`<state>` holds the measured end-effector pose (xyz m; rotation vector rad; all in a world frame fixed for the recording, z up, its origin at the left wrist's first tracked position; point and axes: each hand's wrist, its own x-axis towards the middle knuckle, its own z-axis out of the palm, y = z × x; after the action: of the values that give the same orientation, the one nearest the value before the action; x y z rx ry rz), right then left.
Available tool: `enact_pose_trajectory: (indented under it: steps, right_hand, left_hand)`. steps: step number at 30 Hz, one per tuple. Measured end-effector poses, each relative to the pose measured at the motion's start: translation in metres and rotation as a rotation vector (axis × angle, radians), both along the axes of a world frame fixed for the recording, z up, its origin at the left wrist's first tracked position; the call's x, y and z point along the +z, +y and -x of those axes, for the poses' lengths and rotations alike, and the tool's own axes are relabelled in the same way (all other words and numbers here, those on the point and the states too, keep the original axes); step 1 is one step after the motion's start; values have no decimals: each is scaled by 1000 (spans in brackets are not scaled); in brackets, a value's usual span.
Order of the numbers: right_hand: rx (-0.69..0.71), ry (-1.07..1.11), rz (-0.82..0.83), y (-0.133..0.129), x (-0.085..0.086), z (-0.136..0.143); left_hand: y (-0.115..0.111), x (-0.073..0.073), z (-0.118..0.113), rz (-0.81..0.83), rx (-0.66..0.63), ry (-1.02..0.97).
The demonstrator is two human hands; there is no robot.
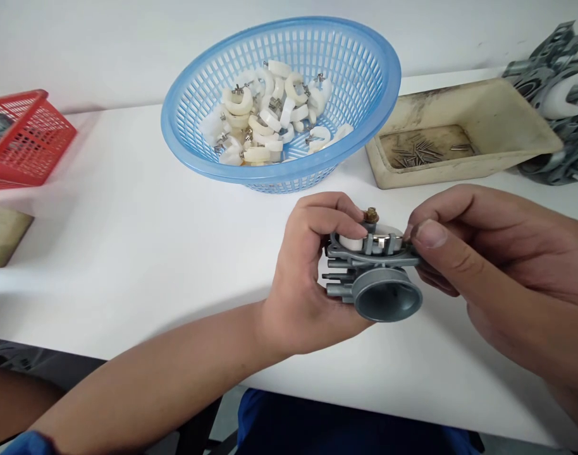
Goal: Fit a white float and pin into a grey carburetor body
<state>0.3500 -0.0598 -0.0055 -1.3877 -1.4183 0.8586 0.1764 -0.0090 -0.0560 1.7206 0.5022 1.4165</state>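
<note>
A grey metal carburetor [387,294] is gripped in my left hand [303,272], its round mouth facing me. On its upper side sits a white plastic float [351,242] with a shiny metal hinge, and two of my left fingers press on it. A brass fitting [371,215] sticks up behind the float. My right hand [479,253] is closed in a pinch at the carburetor's right end, close by the hinge. Whatever lies between its thumb and forefinger is too small and covered to make out.
Behind my hands, a blue basket [175,136] holds several white floats. To its right a cream tray [464,170] contains thin metal pins [419,151]. More carburetors [554,151] are heaped at far right. A red basket [28,148] and a beige block [7,234] are at left.
</note>
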Motion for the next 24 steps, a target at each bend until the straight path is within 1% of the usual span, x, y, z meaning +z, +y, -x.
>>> enact_pose_trajectory:
  steps: [6, 11, 15, 19, 21, 24]
  right_hand:
    - [45, 52, 11, 2, 2, 3]
    - [20, 25, 21, 2, 1, 3]
    - [21, -6, 15, 1, 2, 2]
    - [34, 28, 0, 0, 1, -1]
    - [65, 45, -11, -1, 0, -2]
    - [140, 54, -26, -2, -3, -3]
  left_hand:
    - [0, -2, 0, -12, -21, -18]
    - [0, -4, 2, 2, -41, -8]
    - [0, -4, 3, 2, -32, 8]
    - [1, -1, 3, -16, -33, 30]
    - [1, 0, 3, -27, -26, 32]
    - [1, 1, 2, 1, -11, 22]
